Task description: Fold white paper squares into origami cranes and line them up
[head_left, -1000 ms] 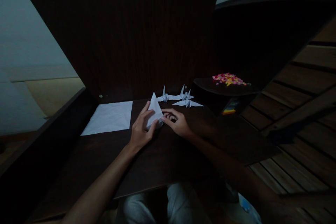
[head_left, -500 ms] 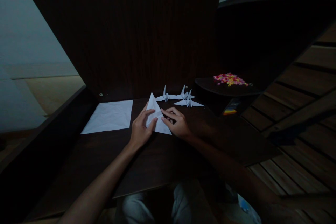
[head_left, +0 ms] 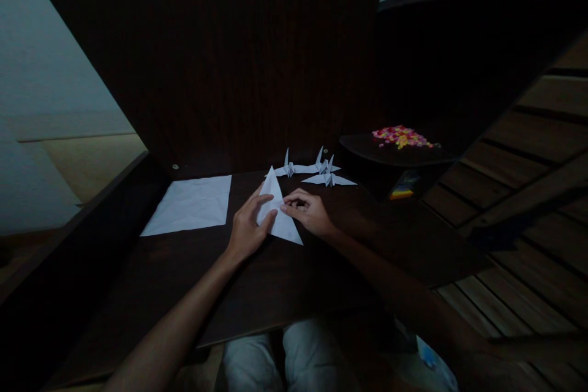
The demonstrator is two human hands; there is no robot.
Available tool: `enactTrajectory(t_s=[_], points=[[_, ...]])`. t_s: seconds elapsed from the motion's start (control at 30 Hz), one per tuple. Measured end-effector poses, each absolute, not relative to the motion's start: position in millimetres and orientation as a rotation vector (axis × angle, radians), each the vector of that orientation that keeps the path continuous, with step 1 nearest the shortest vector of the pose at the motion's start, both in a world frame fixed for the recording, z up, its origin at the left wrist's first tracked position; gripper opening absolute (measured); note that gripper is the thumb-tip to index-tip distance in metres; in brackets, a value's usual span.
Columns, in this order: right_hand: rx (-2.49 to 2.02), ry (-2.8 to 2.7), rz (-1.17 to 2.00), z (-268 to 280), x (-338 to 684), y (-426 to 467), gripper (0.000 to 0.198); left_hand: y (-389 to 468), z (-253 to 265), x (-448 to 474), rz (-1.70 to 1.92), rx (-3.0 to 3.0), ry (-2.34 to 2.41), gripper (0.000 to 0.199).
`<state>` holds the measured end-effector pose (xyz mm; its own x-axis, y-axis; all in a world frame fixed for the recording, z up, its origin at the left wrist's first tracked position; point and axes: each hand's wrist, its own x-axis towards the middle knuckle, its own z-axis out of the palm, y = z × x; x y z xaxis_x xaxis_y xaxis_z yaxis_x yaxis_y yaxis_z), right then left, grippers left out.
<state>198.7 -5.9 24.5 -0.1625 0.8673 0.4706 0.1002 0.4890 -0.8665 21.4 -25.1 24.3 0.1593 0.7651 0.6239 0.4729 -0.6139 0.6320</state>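
Observation:
A white sheet of paper folded to a triangle [head_left: 283,230] is held just over the dark desk, its point away from me. My left hand [head_left: 250,225] grips its left side, thumb and fingers closed on the front face. At the right edge, the thumb and fingertips of my right hand [head_left: 309,212] pinch the paper. Three folded paper cranes [head_left: 329,179] stand behind my hands, wings spread. To the left lies a flat, slightly creased white sheet [head_left: 188,205].
A dark upright panel [head_left: 229,73] closes off the back of the desk [head_left: 248,294]. On a small corner shelf [head_left: 362,148] at the right sits a heap of small pink, red and yellow pieces [head_left: 402,136]. A low side wall [head_left: 92,233] borders the left.
The folded paper has turned a little, its lower corner shifting down and its tip slightly right. My right fingers have drawn closer together on its edge. My knees have moved closer together.

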Motion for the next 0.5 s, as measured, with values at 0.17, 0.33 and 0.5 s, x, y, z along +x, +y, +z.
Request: enactTrajectory(t_s=[0.17, 0.33, 0.5], points=[[-0.908, -1.585, 0.964, 22.7, 199.7, -2.3, 0.019, -24.8, 23.1, 21.2, 1.433, 2.15, 1.148, 0.029], [-0.945, -1.513, 1.03, 24.6, 200.0, -4.0, 0.023, -23.9, 23.3, 21.6, 1.449, 2.124, 1.125, 0.029], [-0.959, -1.488, 1.028, 22.8, 201.3, -2.4, 0.028, -23.0, 22.2, 21.8, 1.465, 2.088, 1.103, 0.029]])
